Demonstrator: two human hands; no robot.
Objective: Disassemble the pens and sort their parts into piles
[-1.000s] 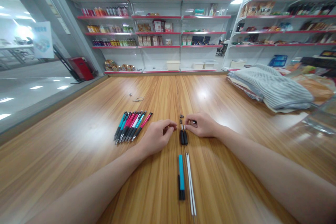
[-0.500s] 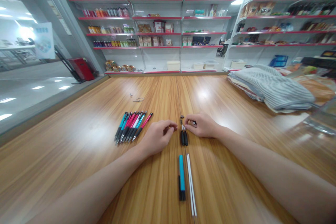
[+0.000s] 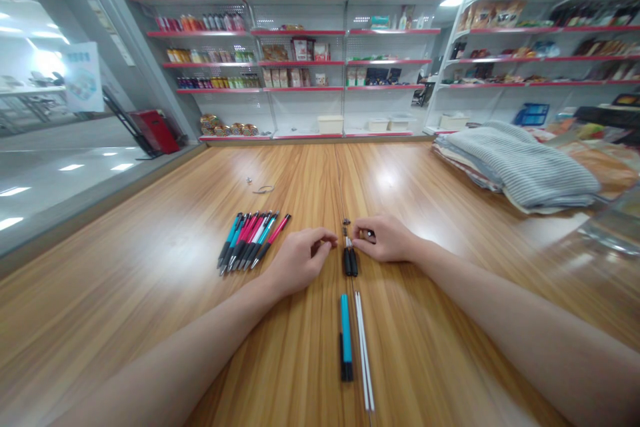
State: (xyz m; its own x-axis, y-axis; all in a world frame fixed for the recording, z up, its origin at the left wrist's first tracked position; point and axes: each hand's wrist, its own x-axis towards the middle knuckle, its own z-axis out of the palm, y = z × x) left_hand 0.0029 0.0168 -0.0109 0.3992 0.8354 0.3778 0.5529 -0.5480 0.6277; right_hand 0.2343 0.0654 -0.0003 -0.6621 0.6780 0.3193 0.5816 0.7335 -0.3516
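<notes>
My left hand (image 3: 303, 257) rests on the table with loosely curled fingers, thumb and fingertips slightly apart, nothing visible between them. Opposite it, my right hand (image 3: 386, 238) also lies loosely curled; a small dark spot with a white dot (image 3: 370, 233) shows within its curl, unclear. Between the hands stand small pen parts (image 3: 346, 222) in a column, with two black pen grips (image 3: 350, 261) just below. Nearer me lie teal pen barrels (image 3: 345, 327) with black clips, beside two thin white refills (image 3: 365, 350). Several teal, pink and white pens (image 3: 253, 241) lie left of my left hand.
A thin bent loop (image 3: 263, 189) and a tiny metallic piece (image 3: 249, 180) lie farther back on the wooden table (image 3: 300, 167). Folded striped cloth (image 3: 520, 163) is piled at the right, near a clear container (image 3: 617, 220). Stocked shelves (image 3: 300, 63) stand behind.
</notes>
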